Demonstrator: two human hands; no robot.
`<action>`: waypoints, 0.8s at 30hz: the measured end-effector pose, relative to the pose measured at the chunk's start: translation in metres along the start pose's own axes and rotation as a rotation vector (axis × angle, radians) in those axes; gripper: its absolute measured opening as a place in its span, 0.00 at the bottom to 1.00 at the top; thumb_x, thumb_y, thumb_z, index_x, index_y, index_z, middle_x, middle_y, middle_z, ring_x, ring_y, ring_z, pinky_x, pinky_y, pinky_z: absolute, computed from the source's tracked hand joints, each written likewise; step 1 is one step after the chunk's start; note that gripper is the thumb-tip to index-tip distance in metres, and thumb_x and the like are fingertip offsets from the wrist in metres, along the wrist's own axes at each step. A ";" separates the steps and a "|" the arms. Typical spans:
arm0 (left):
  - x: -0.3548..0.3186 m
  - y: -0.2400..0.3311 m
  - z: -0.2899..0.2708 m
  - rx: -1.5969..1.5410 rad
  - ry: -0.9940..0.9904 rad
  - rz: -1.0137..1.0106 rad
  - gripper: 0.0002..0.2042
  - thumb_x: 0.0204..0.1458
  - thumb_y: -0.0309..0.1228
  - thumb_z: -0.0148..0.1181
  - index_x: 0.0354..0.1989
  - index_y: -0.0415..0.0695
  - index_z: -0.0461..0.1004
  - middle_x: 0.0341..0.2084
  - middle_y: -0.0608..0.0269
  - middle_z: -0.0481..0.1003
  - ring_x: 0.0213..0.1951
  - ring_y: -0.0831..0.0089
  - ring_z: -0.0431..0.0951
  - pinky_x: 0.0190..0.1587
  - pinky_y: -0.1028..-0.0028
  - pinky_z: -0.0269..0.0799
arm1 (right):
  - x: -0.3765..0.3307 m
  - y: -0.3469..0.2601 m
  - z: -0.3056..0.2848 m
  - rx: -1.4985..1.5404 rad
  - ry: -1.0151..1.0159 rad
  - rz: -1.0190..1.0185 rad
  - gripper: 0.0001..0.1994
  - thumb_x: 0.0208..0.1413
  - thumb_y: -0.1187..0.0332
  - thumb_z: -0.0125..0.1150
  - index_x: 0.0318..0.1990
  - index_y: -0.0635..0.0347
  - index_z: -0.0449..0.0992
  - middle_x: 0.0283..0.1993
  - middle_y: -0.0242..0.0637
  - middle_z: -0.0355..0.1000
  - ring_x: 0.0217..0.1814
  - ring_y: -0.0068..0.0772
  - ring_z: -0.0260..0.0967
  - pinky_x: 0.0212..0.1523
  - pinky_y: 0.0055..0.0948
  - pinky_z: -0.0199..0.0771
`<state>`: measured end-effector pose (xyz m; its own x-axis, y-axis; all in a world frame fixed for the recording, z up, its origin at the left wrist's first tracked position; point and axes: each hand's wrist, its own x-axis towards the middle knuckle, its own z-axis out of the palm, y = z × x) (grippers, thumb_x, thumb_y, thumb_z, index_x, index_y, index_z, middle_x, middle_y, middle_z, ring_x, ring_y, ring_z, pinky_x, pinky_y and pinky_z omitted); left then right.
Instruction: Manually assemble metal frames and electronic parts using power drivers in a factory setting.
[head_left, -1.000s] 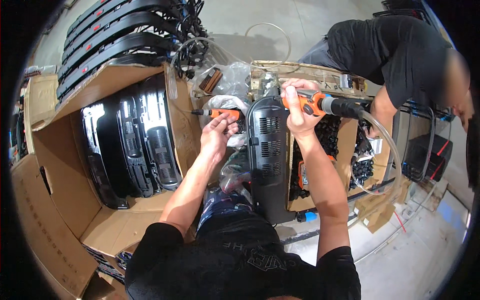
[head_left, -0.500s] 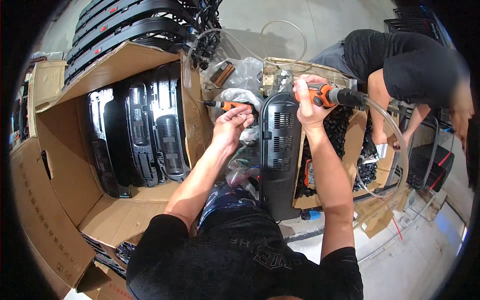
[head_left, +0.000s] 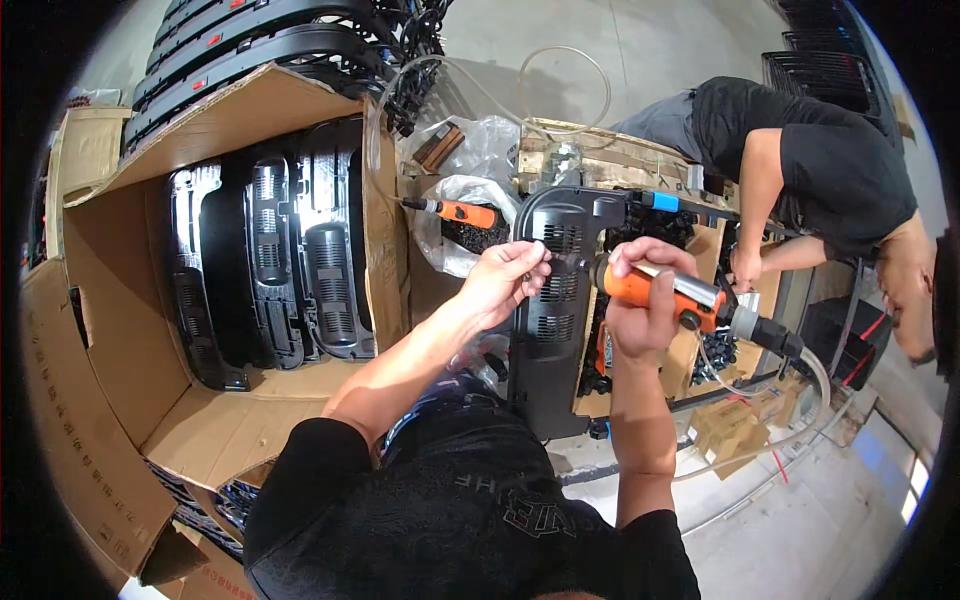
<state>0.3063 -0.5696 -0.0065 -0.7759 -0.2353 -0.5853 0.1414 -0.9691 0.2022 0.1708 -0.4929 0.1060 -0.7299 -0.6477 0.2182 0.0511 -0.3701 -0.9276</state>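
Observation:
An orange air screwdriver (head_left: 665,293) is gripped in my right hand (head_left: 645,310), lying nearly level with its nose toward the left. A clear hose runs from its rear. My left hand (head_left: 505,280) is closed in a pinch just left of the tool's nose; whatever is between the fingertips is too small to make out. Beneath both hands stretches a long black plastic panel (head_left: 550,375) with slotted vents. Beyond my left hand, a second orange air screwdriver (head_left: 465,213) rests on a clear plastic bag (head_left: 430,250) that holds small dark parts.
On the left, an open cardboard box (head_left: 120,330) holds several black vented panels (head_left: 330,270). More black parts (head_left: 260,60) are stacked behind it. At the right, a co-worker (head_left: 800,170) bends over small black parts. A hose (head_left: 815,400) loops beside my right arm.
My left hand has moved right, from beside the second screwdriver to over the panel. My right hand has come nearer and turned its screwdriver's nose toward my left hand. The co-worker has shifted.

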 end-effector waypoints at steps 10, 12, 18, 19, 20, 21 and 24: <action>-0.012 -0.009 0.006 0.038 -0.001 0.044 0.10 0.60 0.34 0.59 0.36 0.39 0.77 0.24 0.65 0.76 0.20 0.79 0.71 0.23 0.81 0.68 | -0.017 -0.005 0.003 0.091 0.084 0.016 0.13 0.61 0.61 0.53 0.43 0.63 0.68 0.39 0.49 0.71 0.32 0.34 0.66 0.38 0.36 0.66; -0.016 -0.011 0.008 0.000 0.020 0.039 0.10 0.60 0.34 0.59 0.35 0.39 0.77 0.23 0.65 0.76 0.20 0.80 0.71 0.23 0.81 0.68 | -0.018 -0.005 0.005 0.093 0.088 0.010 0.13 0.61 0.61 0.53 0.43 0.63 0.68 0.39 0.48 0.71 0.32 0.34 0.66 0.38 0.37 0.66; -0.017 -0.011 0.008 -0.010 0.022 0.081 0.11 0.60 0.38 0.58 0.33 0.42 0.75 0.20 0.69 0.72 0.19 0.81 0.66 0.22 0.83 0.62 | -0.022 -0.002 0.011 0.095 0.099 -0.008 0.12 0.62 0.62 0.53 0.43 0.63 0.68 0.38 0.48 0.71 0.31 0.34 0.67 0.38 0.37 0.67; -0.018 -0.011 0.008 0.008 0.029 0.075 0.12 0.60 0.38 0.57 0.33 0.42 0.75 0.19 0.70 0.71 0.19 0.82 0.66 0.22 0.83 0.61 | -0.022 -0.001 0.012 0.095 0.099 -0.009 0.12 0.62 0.62 0.53 0.43 0.63 0.68 0.38 0.48 0.71 0.31 0.34 0.67 0.38 0.37 0.67; -0.018 -0.011 0.007 0.025 0.035 0.068 0.12 0.61 0.39 0.57 0.33 0.42 0.74 0.19 0.70 0.71 0.19 0.82 0.65 0.22 0.82 0.61 | -0.023 0.000 0.012 0.094 0.096 -0.013 0.12 0.62 0.62 0.53 0.43 0.63 0.68 0.38 0.48 0.71 0.31 0.34 0.67 0.38 0.37 0.68; -0.018 -0.012 0.007 0.043 0.043 0.062 0.12 0.61 0.39 0.57 0.33 0.42 0.74 0.19 0.71 0.70 0.19 0.82 0.64 0.22 0.82 0.60 | -0.023 0.001 0.013 0.092 0.093 -0.016 0.12 0.62 0.62 0.53 0.43 0.63 0.68 0.37 0.48 0.71 0.31 0.34 0.67 0.37 0.36 0.68; -0.014 -0.012 -0.003 -0.013 0.032 0.045 0.12 0.61 0.39 0.57 0.34 0.41 0.74 0.20 0.70 0.71 0.19 0.82 0.65 0.22 0.82 0.60 | -0.025 0.008 0.015 0.096 0.096 -0.027 0.12 0.62 0.63 0.53 0.43 0.63 0.68 0.38 0.48 0.71 0.31 0.33 0.67 0.37 0.36 0.68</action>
<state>0.3172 -0.5545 -0.0027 -0.7488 -0.2811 -0.6003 0.1840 -0.9582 0.2192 0.1996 -0.4896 0.0981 -0.7935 -0.5719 0.2081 0.0925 -0.4513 -0.8876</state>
